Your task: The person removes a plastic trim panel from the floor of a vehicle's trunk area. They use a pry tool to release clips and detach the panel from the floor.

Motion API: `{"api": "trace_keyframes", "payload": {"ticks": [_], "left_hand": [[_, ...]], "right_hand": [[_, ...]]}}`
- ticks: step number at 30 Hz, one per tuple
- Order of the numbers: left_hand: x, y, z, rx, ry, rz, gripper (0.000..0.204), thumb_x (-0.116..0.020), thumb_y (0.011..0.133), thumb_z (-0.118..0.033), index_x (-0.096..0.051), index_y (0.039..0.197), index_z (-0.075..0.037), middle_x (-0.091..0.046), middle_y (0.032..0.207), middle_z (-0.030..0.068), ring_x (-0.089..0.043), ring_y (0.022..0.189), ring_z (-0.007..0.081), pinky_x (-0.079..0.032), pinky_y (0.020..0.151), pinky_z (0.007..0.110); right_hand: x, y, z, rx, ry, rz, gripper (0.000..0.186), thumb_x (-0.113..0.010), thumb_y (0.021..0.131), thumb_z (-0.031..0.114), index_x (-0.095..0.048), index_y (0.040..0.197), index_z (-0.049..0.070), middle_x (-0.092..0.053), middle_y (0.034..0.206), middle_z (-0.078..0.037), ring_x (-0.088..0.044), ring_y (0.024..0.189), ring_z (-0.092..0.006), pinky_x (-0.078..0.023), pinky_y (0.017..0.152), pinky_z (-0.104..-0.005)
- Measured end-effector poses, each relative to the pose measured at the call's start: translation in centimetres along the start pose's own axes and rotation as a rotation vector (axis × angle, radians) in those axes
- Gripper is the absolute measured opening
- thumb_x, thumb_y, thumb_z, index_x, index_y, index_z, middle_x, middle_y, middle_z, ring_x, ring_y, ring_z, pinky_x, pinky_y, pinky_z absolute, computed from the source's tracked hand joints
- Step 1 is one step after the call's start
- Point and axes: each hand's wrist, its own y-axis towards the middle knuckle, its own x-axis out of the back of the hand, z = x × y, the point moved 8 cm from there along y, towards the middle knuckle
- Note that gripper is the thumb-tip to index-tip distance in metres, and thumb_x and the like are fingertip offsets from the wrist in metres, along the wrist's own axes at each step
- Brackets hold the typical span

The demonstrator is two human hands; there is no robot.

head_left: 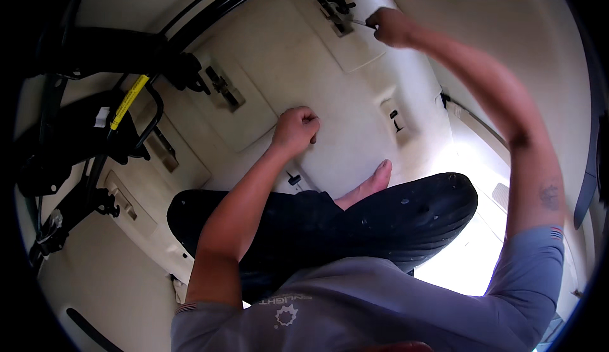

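Observation:
My right hand point(391, 28) reaches far forward with its fingers wrapped round a thin, light-coloured tool point(363, 23); its exact kind does not show. The tool's far end points at a black metal bracket point(334, 3), which stands by a slotted recess point(336, 19) in the beige floor. Whether the tip touches the bracket I cannot tell. Over the middle of the floor my left hand point(296, 131) is closed, fingers curled in. Anything inside that fist is hidden. The nearest recess to it, holding a dark metal latch point(224, 88), lies ahead and to the left.
A black metal seat frame point(82, 117) with a yellow label point(129, 102) fills the left side. My crossed legs point(355, 225) and bare foot point(374, 184) rest on the beige floor point(346, 130). A small moulded pocket point(394, 117) sits to the right, near a bright opening.

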Motion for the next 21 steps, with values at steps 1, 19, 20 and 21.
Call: {"api": "trace_keyframes", "payload": {"ticks": [1,19,20,21], "left_hand": [[0.4,-0.1,-0.1,0.028,-0.010,-0.015,0.016,-0.061,0.084,-0.013,-0.063,0.078,0.001,-0.063,0.061,0.0062,-0.061,0.053,0.0138,-0.047,0.054,0.031],[0.6,0.2,1.2,0.027,-0.108,-0.003,0.016,-0.064,0.088,-0.016,-0.064,0.081,-0.002,-0.059,0.059,0.0038,-0.051,0.045,0.0106,-0.039,0.040,0.027],[0.7,0.2,1.4,0.040,-0.126,0.006,0.016,-0.064,0.088,-0.016,-0.064,0.082,-0.001,-0.059,0.059,0.0039,-0.051,0.045,0.0107,-0.039,0.040,0.027],[0.7,0.3,1.7,0.044,-0.154,0.011,0.016,-0.064,0.088,-0.016,-0.064,0.082,-0.001,-0.059,0.059,0.0040,-0.051,0.045,0.0108,-0.038,0.039,0.027]], "right_hand": [[-0.7,0.0,0.5,-0.021,0.007,0.018,0.030,-0.049,0.079,-0.002,-0.069,0.100,-0.001,-0.068,0.098,-0.022,-0.065,0.096,-0.0379,-0.051,0.082,-0.0460],[-2.7,-2.7,0.1,-0.053,-0.053,-0.077,0.032,-0.049,0.081,0.001,-0.066,0.107,0.008,-0.067,0.093,-0.021,-0.063,0.090,-0.0413,-0.050,0.078,-0.0512],[-2.8,-2.6,-0.1,-0.051,-0.057,-0.085,0.033,-0.049,0.081,0.001,-0.065,0.108,0.008,-0.067,0.093,-0.021,-0.063,0.089,-0.0414,-0.050,0.078,-0.0511],[-2.6,-2.7,0.1,-0.048,-0.066,-0.080,0.034,-0.049,0.081,0.001,-0.066,0.109,0.008,-0.067,0.092,-0.021,-0.063,0.089,-0.0415,-0.050,0.077,-0.0512]]}}
